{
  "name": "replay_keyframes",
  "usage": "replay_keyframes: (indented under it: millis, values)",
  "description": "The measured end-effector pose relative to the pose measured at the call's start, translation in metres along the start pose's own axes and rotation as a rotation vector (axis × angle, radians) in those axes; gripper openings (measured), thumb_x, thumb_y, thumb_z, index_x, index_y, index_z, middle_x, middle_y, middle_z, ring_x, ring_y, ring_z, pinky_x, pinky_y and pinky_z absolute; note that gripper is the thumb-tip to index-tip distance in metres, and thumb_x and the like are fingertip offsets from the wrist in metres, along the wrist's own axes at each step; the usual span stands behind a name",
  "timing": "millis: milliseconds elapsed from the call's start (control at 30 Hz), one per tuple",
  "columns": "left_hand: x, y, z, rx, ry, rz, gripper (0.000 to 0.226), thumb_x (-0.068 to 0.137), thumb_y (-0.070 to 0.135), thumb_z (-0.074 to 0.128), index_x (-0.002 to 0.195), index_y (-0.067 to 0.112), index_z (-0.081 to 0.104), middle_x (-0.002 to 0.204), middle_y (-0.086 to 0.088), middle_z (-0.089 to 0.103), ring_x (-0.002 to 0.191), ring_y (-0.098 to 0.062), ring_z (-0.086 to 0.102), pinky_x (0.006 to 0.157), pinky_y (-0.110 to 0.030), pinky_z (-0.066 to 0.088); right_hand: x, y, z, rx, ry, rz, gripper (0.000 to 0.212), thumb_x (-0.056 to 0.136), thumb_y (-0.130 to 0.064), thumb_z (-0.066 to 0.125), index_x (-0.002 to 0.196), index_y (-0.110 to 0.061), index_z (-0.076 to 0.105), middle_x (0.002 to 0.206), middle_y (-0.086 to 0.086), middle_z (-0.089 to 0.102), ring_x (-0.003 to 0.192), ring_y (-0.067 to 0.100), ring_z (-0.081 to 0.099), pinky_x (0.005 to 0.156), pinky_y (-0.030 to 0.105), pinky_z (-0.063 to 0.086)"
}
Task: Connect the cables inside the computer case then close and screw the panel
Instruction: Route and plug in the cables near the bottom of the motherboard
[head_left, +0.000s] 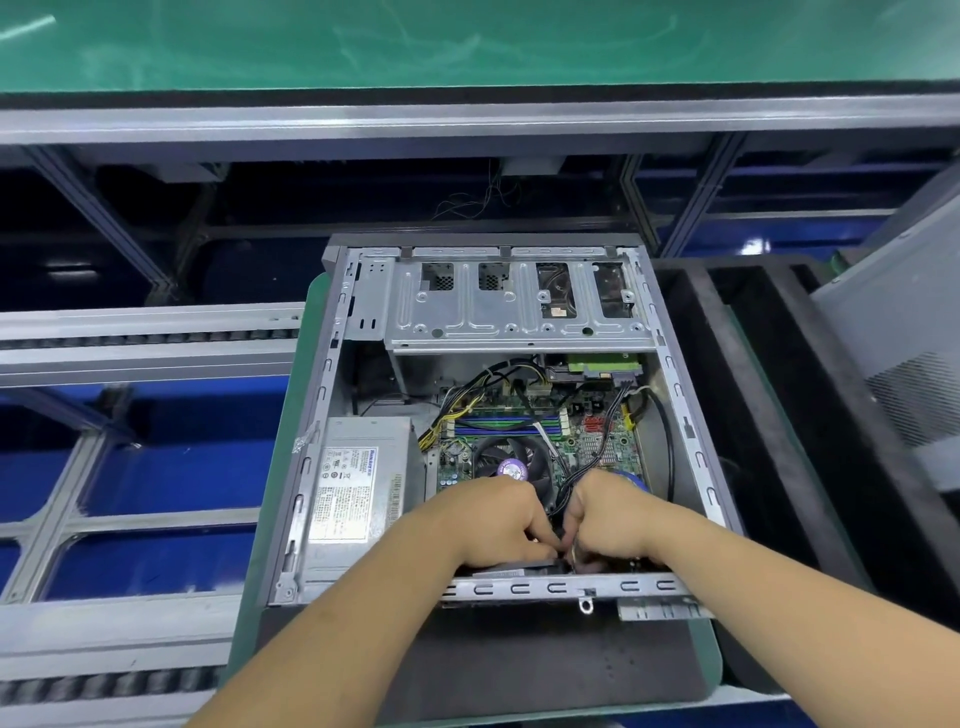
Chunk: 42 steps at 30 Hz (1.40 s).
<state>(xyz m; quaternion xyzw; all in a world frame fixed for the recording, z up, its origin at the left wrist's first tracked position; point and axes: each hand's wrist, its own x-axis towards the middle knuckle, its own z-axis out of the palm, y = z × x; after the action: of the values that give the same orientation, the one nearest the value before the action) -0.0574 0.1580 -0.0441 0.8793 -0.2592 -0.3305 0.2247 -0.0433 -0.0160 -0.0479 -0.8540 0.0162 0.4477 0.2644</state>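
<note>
Reaching down into the open computer case (332, 364), both your hands meet low against its near rim, just behind the slotted metal rail (519, 588) that runs along that edge. Your left hand (488, 519) and right hand (608, 512) sit knuckle to knuckle, fingers curled inward and downward. They seem to be pinching a thin black cable (569, 483) or its plug between them, but the fingertips are hidden behind the knuckles, so exactly what each hand holds cannot be made out.

The cable rises from the gap between your hands and runs away from you, toward the far side of the case, over the green motherboard (597, 447). Its long axis lies roughly front to back. The socket it belongs in is probably straight below your fingers, near the case's near edge, and both hands are equally close to it.

Just beyond your left hand sits the round black CPU fan (498, 457), with a purple sticker at its hub. At the case's near left corner is the boxy grey power supply (358, 493), its matte steel face carrying a printed label. Yellow and black wires (457, 410) loop from it across the board. Along the far edge lies the stamped, bare-metal drive cage (514, 317), ribbed and pierced with cut-outs. A grey side panel (904, 332), with a perforated vent patch, leans off to the right, well apart from the case.
</note>
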Motion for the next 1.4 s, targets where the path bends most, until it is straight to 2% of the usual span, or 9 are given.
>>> replay_keyframes:
  millis: [100, 200, 267, 367, 433, 533, 600, 1067, 1400]
  values:
    - [-0.001, 0.002, -0.003, 0.066, -0.04, 0.036, 0.027, 0.095, 0.035, 0.057, 0.118, 0.041, 0.07, 0.103, 0.011, 0.072, 0.079, -0.014, 0.054, 0.075, -0.032, 0.051, -0.001, 0.001, 0.0, 0.16, -0.001, 0.081, 0.02, 0.076, 0.024, 0.064, 0.074, 0.005, 0.069, 0.058, 0.014, 0.062, 0.055, 0.022, 0.062, 0.064, 0.03, 0.056]
    - [-0.001, 0.003, -0.003, 0.16, -0.081, 0.018, 0.031, 0.098, 0.041, 0.051, 0.127, 0.048, 0.061, 0.111, 0.011, 0.07, 0.09, -0.019, 0.058, 0.079, -0.032, 0.049, 0.001, 0.001, -0.001, 0.328, -0.033, 0.176, 0.028, 0.079, 0.029, 0.06, 0.068, 0.004, 0.066, 0.046, 0.011, 0.062, 0.041, 0.017, 0.065, 0.045, 0.028, 0.058]
    - [-0.001, 0.004, -0.003, 0.193, -0.092, 0.001, 0.034, 0.099, 0.043, 0.048, 0.131, 0.05, 0.057, 0.119, 0.01, 0.069, 0.101, -0.021, 0.061, 0.083, -0.033, 0.049, 0.002, 0.0, -0.002, 0.336, -0.03, 0.2, 0.027, 0.081, 0.028, 0.06, 0.07, 0.005, 0.066, 0.045, 0.01, 0.062, 0.04, 0.017, 0.065, 0.044, 0.028, 0.057]
    - [0.0, 0.005, -0.004, 0.225, -0.101, -0.01, 0.034, 0.1, 0.042, 0.047, 0.132, 0.05, 0.056, 0.122, 0.009, 0.068, 0.106, -0.023, 0.062, 0.085, -0.035, 0.051, 0.005, -0.001, -0.002, 0.214, -0.008, 0.204, 0.019, 0.084, 0.019, 0.062, 0.086, 0.001, 0.069, 0.067, 0.015, 0.065, 0.056, 0.02, 0.068, 0.053, 0.028, 0.058]
    - [0.0, 0.007, -0.003, 0.248, -0.104, -0.011, 0.034, 0.101, 0.041, 0.046, 0.132, 0.05, 0.056, 0.123, 0.008, 0.068, 0.107, -0.024, 0.062, 0.088, -0.038, 0.052, 0.007, 0.001, -0.004, -0.045, 0.053, 0.145, 0.017, 0.089, 0.005, 0.062, 0.104, 0.003, 0.07, 0.084, 0.011, 0.067, 0.065, 0.016, 0.066, 0.059, 0.026, 0.056]
    - [0.001, 0.007, -0.002, 0.253, -0.096, -0.023, 0.033, 0.1, 0.04, 0.046, 0.13, 0.048, 0.059, 0.123, 0.009, 0.068, 0.107, -0.024, 0.063, 0.089, -0.038, 0.053, 0.007, 0.001, -0.006, -0.319, 0.148, 0.05, 0.024, 0.094, -0.002, 0.056, 0.108, -0.001, 0.074, 0.106, 0.014, 0.074, 0.096, 0.026, 0.07, 0.086, 0.034, 0.059]
    - [0.002, 0.007, -0.002, 0.248, -0.091, -0.026, 0.032, 0.1, 0.039, 0.047, 0.129, 0.047, 0.061, 0.122, 0.011, 0.069, 0.108, -0.022, 0.063, 0.088, -0.037, 0.052, 0.005, 0.001, -0.006, -0.332, 0.162, 0.007, 0.024, 0.095, -0.004, 0.055, 0.108, -0.001, 0.074, 0.11, 0.016, 0.072, 0.104, 0.031, 0.068, 0.092, 0.037, 0.057]
    - [0.003, 0.004, 0.0, 0.225, -0.07, -0.032, 0.031, 0.099, 0.039, 0.048, 0.126, 0.045, 0.063, 0.122, 0.011, 0.069, 0.109, -0.021, 0.062, 0.084, -0.033, 0.05, 0.009, -0.002, -0.003, -0.504, 0.063, -0.1, 0.026, 0.093, -0.001, 0.058, 0.108, -0.008, 0.077, 0.115, 0.009, 0.072, 0.109, 0.021, 0.065, 0.097, 0.03, 0.053]
    - [0.004, 0.001, 0.004, 0.203, -0.04, -0.022, 0.03, 0.096, 0.039, 0.05, 0.121, 0.048, 0.065, 0.116, 0.016, 0.069, 0.104, -0.02, 0.062, 0.073, -0.03, 0.041, 0.016, 0.004, 0.0, -0.469, 0.076, -0.137, 0.029, 0.084, 0.008, 0.057, 0.095, -0.007, 0.078, 0.099, 0.01, 0.076, 0.095, 0.024, 0.07, 0.08, 0.027, 0.056]
